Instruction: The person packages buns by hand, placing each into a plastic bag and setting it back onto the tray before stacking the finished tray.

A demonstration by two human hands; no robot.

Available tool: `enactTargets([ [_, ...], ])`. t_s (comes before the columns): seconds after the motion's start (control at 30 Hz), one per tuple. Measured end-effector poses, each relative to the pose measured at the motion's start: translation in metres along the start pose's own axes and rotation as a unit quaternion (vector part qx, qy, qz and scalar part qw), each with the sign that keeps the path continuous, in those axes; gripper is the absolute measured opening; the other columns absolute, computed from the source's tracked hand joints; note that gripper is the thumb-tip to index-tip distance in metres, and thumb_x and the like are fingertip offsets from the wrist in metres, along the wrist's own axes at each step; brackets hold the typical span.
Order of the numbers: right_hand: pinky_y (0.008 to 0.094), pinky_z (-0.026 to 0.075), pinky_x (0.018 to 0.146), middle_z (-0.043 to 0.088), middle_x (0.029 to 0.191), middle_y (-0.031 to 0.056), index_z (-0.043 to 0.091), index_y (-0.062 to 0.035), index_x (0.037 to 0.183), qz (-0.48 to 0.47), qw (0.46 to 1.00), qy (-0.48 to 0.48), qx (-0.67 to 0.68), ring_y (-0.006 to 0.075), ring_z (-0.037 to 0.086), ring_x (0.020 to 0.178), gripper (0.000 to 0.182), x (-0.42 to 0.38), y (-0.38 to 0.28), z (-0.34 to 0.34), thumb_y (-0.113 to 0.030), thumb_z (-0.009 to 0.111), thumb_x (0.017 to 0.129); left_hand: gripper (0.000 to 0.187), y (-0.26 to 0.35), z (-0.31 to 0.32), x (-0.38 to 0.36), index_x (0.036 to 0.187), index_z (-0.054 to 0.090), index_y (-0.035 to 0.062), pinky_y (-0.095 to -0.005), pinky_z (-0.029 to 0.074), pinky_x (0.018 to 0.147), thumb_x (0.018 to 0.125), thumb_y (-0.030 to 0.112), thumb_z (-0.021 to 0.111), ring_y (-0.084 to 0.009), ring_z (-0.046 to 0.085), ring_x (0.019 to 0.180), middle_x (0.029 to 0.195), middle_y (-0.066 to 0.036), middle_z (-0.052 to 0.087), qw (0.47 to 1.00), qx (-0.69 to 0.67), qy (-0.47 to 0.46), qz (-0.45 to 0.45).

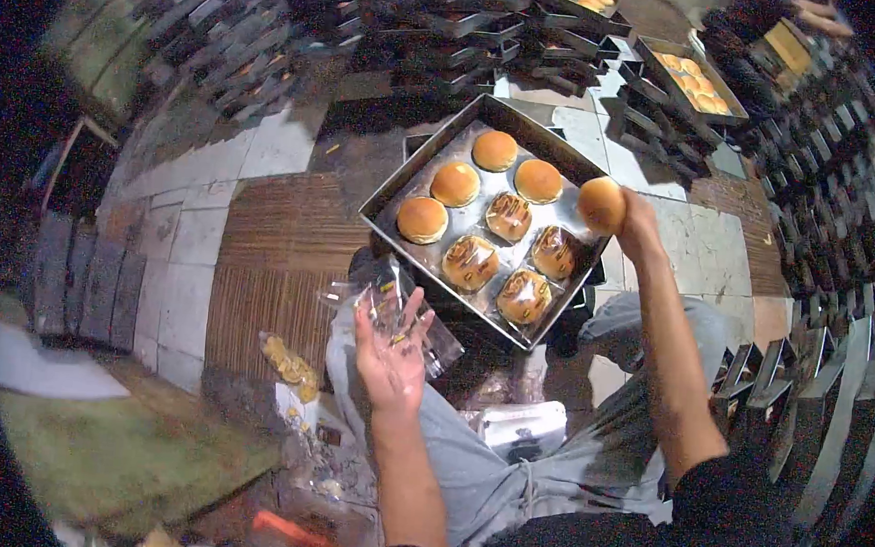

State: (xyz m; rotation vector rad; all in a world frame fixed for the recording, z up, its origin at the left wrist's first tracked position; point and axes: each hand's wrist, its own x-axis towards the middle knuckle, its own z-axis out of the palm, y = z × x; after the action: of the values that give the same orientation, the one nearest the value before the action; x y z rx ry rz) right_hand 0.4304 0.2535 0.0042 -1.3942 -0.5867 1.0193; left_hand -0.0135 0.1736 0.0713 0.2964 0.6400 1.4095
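Observation:
A round golden bun is gripped in my right hand above the right corner of a metal baking tray. Low to the left of the tray, my left hand is palm up and holds a clear printed plastic bag, its fingers partly behind the film. Inside the tray lie several bare buns, among them one at the left. Nearer to me in it are several buns in clear printed wrappers, such as a wrapped bun.
Stacked dark trays stand at the back, and more racks line the right. Another bun tray sits beyond mine, near a person. A bag of yellowish pieces lies left of my leg, by a green surface.

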Motion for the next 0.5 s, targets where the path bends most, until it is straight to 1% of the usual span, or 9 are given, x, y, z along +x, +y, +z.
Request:
enactTargets([
  [0.07, 0.0409, 0.062, 0.084, 0.064, 0.124, 0.0202, 0.050, -0.0010, 0.140, 0.062, 0.968, -0.105, 0.218, 0.0256, 0.068, 0.110, 0.059, -0.100, -0.048, 0.023, -0.040, 0.059, 0.097, 0.046, -0.006, 0.000, -0.001, 0.139, 0.049, 0.0146, -0.0545, 0.048, 0.104, 0.106, 0.046, 0.051, -0.0375, 0.056, 0.130, 0.132, -0.010, 0.059, 0.998, -0.050, 0.011, -0.027],
  [0.13, 0.0421, 0.061, 0.091, 0.060, 0.132, 0.0182, 0.038, -0.0049, 0.150, 0.060, 0.931, -0.266, 0.242, 0.0262, 0.063, 0.121, 0.071, -0.170, -0.052, 0.028, -0.038, 0.066, 0.094, 0.043, -0.012, 0.004, -0.001, 0.135, 0.051, 0.0166, -0.0552, 0.050, 0.101, 0.104, 0.046, 0.053, -0.0367, 0.058, 0.126, 0.128, -0.009, 0.060, 0.997, -0.051, 0.039, -0.034],
  [0.17, 0.0415, 0.059, 0.092, 0.061, 0.132, 0.0165, 0.040, -0.0041, 0.149, 0.084, 0.931, -0.286, 0.210, 0.0264, 0.063, 0.120, 0.073, -0.197, -0.042, 0.034, -0.035, 0.072, 0.091, 0.044, -0.018, 0.003, 0.004, 0.132, 0.050, 0.0137, -0.0627, 0.051, 0.099, 0.104, 0.047, 0.052, -0.0420, 0.060, 0.124, 0.127, -0.016, 0.065, 0.997, -0.034, 0.065, -0.027],
  [0.27, 0.0383, 0.056, 0.092, 0.064, 0.127, 0.0125, 0.048, -0.0004, 0.143, 0.074, 0.943, -0.319, 0.067, 0.0262, 0.064, 0.118, 0.073, -0.244, -0.025, 0.050, -0.020, 0.083, 0.082, 0.047, -0.025, 0.012, 0.003, 0.132, 0.050, 0.0122, -0.0666, 0.050, 0.098, 0.104, 0.050, 0.050, -0.0399, 0.062, 0.119, 0.122, -0.014, 0.065, 0.997, -0.004, 0.062, -0.039],
  [0.3, 0.0371, 0.055, 0.092, 0.066, 0.125, 0.0125, 0.051, -0.0001, 0.140, -0.029, 0.942, -0.335, -0.004, 0.0257, 0.065, 0.116, 0.069, -0.253, -0.033, 0.069, -0.017, 0.083, 0.082, 0.047, -0.024, 0.012, 0.002, 0.130, 0.048, 0.0163, -0.0612, 0.054, 0.093, 0.101, 0.051, 0.058, -0.0372, 0.062, 0.118, 0.123, -0.011, 0.061, 0.998, -0.013, 0.026, -0.050],
  [0.33, 0.0359, 0.054, 0.092, 0.067, 0.123, 0.0126, 0.054, 0.0002, 0.137, -0.129, 0.927, -0.344, -0.075, 0.0252, 0.066, 0.114, 0.064, -0.267, -0.046, 0.091, -0.014, 0.083, 0.082, 0.047, -0.022, 0.017, -0.001, 0.130, 0.048, 0.0163, -0.0612, 0.054, 0.093, 0.101, 0.051, 0.058, -0.0372, 0.062, 0.118, 0.123, -0.011, 0.061, 0.998, -0.014, 0.026, -0.047],
  [0.4, 0.0410, 0.052, 0.101, 0.062, 0.134, 0.0211, 0.059, -0.0032, 0.135, -0.292, 0.863, -0.322, -0.256, 0.0366, 0.062, 0.122, 0.056, -0.295, -0.066, 0.123, -0.007, 0.078, 0.083, 0.051, -0.017, 0.029, -0.007, 0.134, 0.043, 0.0146, -0.0645, 0.053, 0.094, 0.102, 0.052, 0.055, -0.0420, 0.060, 0.119, 0.130, -0.016, 0.056, 0.993, -0.069, 0.021, -0.092],
  [0.47, 0.0439, 0.050, 0.106, 0.057, 0.140, 0.0232, 0.059, -0.0031, 0.136, -0.480, 0.745, -0.318, -0.338, 0.0419, 0.056, 0.130, 0.055, -0.301, -0.037, 0.131, -0.003, 0.072, 0.083, 0.055, -0.012, 0.030, -0.009, 0.136, 0.039, 0.0093, -0.0692, 0.051, 0.096, 0.104, 0.053, 0.047, -0.0467, 0.058, 0.119, 0.138, -0.020, 0.049, 0.993, -0.071, -0.032, -0.090],
  [0.5, 0.0456, 0.048, 0.109, 0.054, 0.143, 0.0245, 0.058, -0.0028, 0.138, -0.476, 0.739, -0.326, -0.348, 0.0420, 0.053, 0.134, 0.056, -0.309, -0.039, 0.136, -0.002, 0.069, 0.083, 0.057, -0.010, 0.037, -0.015, 0.137, 0.040, 0.0061, -0.0649, 0.051, 0.098, 0.105, 0.053, 0.045, -0.0439, 0.058, 0.121, 0.137, -0.020, 0.052, 0.992, -0.084, -0.043, -0.082],
])
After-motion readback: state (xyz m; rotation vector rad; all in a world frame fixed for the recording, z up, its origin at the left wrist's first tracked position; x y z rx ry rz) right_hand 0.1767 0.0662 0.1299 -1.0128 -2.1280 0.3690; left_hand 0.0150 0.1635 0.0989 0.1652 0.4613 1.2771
